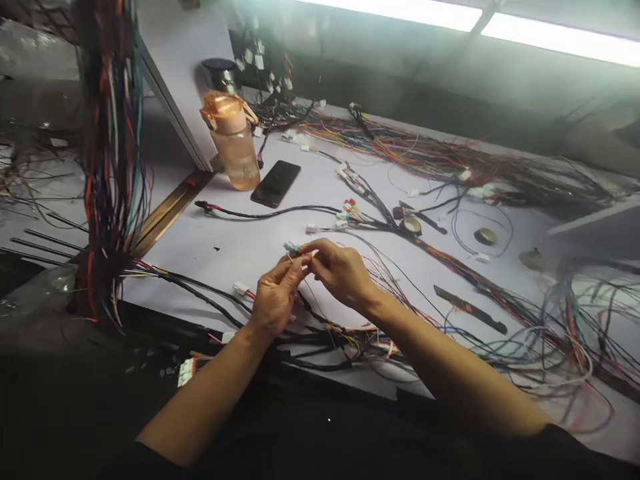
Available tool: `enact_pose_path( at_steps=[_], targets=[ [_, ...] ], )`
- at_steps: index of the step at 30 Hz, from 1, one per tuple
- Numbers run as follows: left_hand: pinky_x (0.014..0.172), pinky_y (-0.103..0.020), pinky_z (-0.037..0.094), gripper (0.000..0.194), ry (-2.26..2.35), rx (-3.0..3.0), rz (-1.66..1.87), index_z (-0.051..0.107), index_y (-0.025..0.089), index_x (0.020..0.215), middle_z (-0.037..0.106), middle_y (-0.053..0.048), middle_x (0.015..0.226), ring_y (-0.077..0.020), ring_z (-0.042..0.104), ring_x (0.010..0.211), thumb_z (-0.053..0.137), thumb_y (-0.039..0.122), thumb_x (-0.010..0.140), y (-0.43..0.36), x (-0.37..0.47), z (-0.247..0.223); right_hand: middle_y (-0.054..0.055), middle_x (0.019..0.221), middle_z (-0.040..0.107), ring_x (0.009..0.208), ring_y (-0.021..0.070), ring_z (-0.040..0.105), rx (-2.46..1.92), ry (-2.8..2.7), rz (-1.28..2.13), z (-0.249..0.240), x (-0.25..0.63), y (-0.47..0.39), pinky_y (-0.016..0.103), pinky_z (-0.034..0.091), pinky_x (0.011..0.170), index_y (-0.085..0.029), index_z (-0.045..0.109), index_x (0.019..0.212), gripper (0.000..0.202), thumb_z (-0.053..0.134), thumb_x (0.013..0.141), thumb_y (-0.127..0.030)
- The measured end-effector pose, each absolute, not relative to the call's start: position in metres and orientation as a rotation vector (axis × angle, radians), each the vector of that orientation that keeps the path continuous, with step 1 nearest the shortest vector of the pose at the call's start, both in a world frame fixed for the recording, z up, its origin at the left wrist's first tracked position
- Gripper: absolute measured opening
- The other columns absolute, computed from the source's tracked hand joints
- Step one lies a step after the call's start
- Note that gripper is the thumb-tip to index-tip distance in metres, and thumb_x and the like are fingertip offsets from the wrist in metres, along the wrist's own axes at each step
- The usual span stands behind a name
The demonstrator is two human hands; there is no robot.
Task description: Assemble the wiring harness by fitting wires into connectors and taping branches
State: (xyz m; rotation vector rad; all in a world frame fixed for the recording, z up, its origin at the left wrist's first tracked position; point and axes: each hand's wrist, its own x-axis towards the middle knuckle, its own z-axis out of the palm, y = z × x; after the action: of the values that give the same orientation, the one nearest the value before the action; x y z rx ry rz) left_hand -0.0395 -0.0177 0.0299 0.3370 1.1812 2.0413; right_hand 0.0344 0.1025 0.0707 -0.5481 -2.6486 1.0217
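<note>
A small white and teal wire connector [291, 247] sits at the fingertips of both hands, above the white tabletop. My left hand [275, 297] is closed in a pinch on it from below, and a thin pale wire shows by the thumb. From the right, my right hand [343, 272] is closed too, its index finger bent over against the connector's side. The fingers hide part of the connector and its wires. Below the hands runs a dark-sleeved wire harness [320, 320]. Close to my left hand lies a white plug [241, 289] with red wires.
An orange-lidded water bottle [233, 143] stands by a black phone [276, 183]. A long taped harness [450, 267] crosses the table, near a dark flat blade-like tool [470, 309] and a tape roll [485, 236]. Wire bundles hang at left [113, 133] and lie along the back [400, 143].
</note>
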Motion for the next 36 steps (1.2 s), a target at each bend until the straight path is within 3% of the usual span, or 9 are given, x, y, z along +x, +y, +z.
enact_pose_path(
  at_steps=[5, 8, 14, 19, 27, 33, 36],
  targets=[
    [0.102, -0.040, 0.046, 0.016, 1.156, 0.375, 2.068, 0.076, 0.021, 0.085, 0.067, -0.005, 0.113, -0.0255, 0.055, 0.119, 0.074, 0.034, 0.076, -0.019, -0.041, 0.026, 0.003, 0.110, 0.069, 0.096, 0.0136, 0.065, -0.346, -2.526, 1.005, 0.059, 0.061, 0.089, 0.028, 0.047, 0.088, -0.021, 0.057, 0.120, 0.030, 0.053, 0.090, -0.021],
    [0.103, -0.039, 0.046, 0.014, 1.155, 0.381, 2.079, 0.076, 0.022, 0.085, 0.067, -0.004, 0.110, -0.0219, 0.059, 0.113, 0.074, 0.032, 0.076, -0.020, -0.041, 0.027, 0.005, 0.113, 0.067, 0.109, 0.0172, 0.059, -0.460, -2.357, 0.896, 0.054, 0.079, 0.075, 0.035, 0.042, 0.097, -0.021, 0.060, 0.114, 0.024, 0.051, 0.092, -0.025],
    [0.098, -0.038, 0.048, 0.021, 1.169, 0.308, 2.017, 0.076, 0.021, 0.084, 0.069, -0.003, 0.102, -0.0183, 0.066, 0.094, 0.080, 0.035, 0.068, -0.024, -0.038, 0.032, 0.005, 0.104, 0.070, 0.101, 0.0186, 0.059, -0.628, -2.327, 0.871, 0.040, 0.088, 0.036, 0.035, 0.037, 0.093, -0.022, 0.063, 0.110, 0.026, 0.055, 0.091, -0.037],
    [0.097, -0.035, 0.049, 0.023, 1.096, 0.347, 1.911, 0.077, 0.018, 0.085, 0.071, -0.005, 0.096, -0.0188, 0.066, 0.094, 0.081, 0.033, 0.068, -0.027, -0.035, 0.031, 0.000, 0.078, 0.071, 0.080, 0.0152, 0.059, -0.720, -2.273, 0.872, 0.038, 0.086, 0.031, 0.036, 0.031, 0.087, -0.023, 0.069, 0.090, 0.014, 0.058, 0.090, -0.031],
    [0.098, -0.034, 0.048, 0.019, 1.063, 0.427, 1.853, 0.076, 0.015, 0.091, 0.070, -0.007, 0.102, -0.0199, 0.065, 0.097, 0.072, 0.029, 0.078, -0.029, -0.036, 0.030, -0.001, 0.079, 0.069, 0.077, 0.0136, 0.059, -0.732, -2.078, 1.129, 0.030, 0.100, 0.036, 0.034, 0.035, 0.084, -0.021, 0.067, 0.084, 0.010, 0.059, 0.088, -0.025],
    [0.097, -0.032, 0.048, 0.018, 1.215, 0.503, 1.829, 0.076, 0.016, 0.089, 0.068, -0.005, 0.101, -0.0176, 0.063, 0.097, 0.071, 0.031, 0.080, -0.028, -0.032, 0.027, 0.002, 0.095, 0.070, 0.092, 0.0176, 0.061, -0.721, -2.097, 1.112, 0.041, 0.100, 0.037, 0.038, 0.036, 0.090, -0.024, 0.067, 0.099, 0.016, 0.059, 0.086, -0.024],
    [0.096, -0.033, 0.048, 0.019, 1.286, 0.514, 1.826, 0.076, 0.019, 0.093, 0.067, -0.004, 0.103, -0.0189, 0.062, 0.100, 0.071, 0.031, 0.079, -0.030, -0.033, 0.022, 0.003, 0.097, 0.070, 0.090, 0.0161, 0.063, -0.654, -2.083, 1.462, 0.053, 0.090, 0.043, 0.034, 0.043, 0.085, -0.022, 0.065, 0.103, 0.019, 0.057, 0.086, -0.023]
  ],
)
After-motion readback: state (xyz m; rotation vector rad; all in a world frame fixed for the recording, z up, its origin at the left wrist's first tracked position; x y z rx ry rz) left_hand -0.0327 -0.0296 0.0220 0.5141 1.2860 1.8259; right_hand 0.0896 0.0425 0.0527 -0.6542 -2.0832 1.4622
